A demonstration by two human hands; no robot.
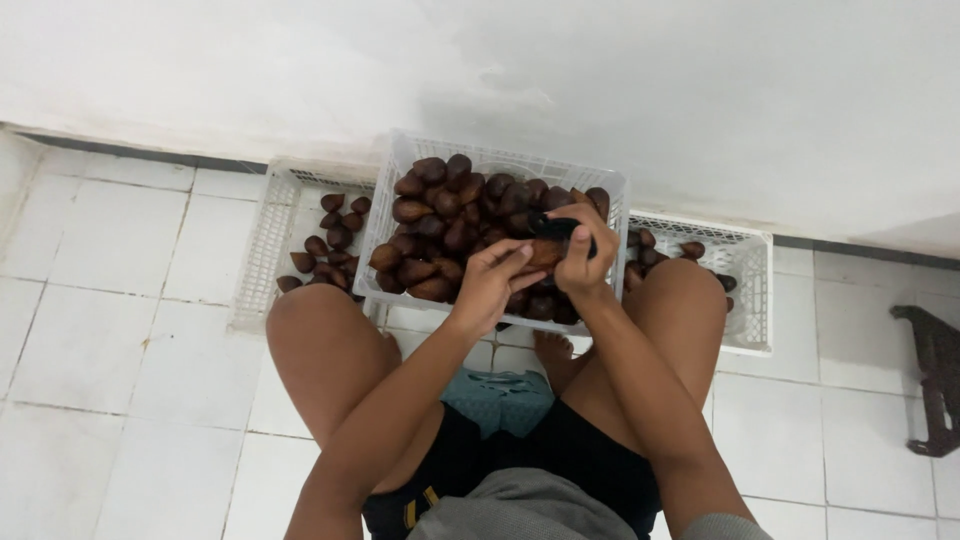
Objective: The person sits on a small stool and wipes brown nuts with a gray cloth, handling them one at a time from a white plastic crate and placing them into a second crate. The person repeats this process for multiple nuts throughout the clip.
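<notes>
I sit on a white tiled floor with my knees spread. My left hand [492,282] holds a brown scaly fruit [543,254] over the middle white basket [400,170], which is heaped with the same brown fruits [450,215]. My right hand [580,258] grips a small black tool [552,226] pressed against that fruit. Both hands meet above the basket's near edge.
A low white basket [262,250] at the left holds several fruits [325,250]. Another white basket [752,290] at the right, behind my right knee, holds a few more. A white wall rises behind. A dark object [935,375] lies on the tiles at far right.
</notes>
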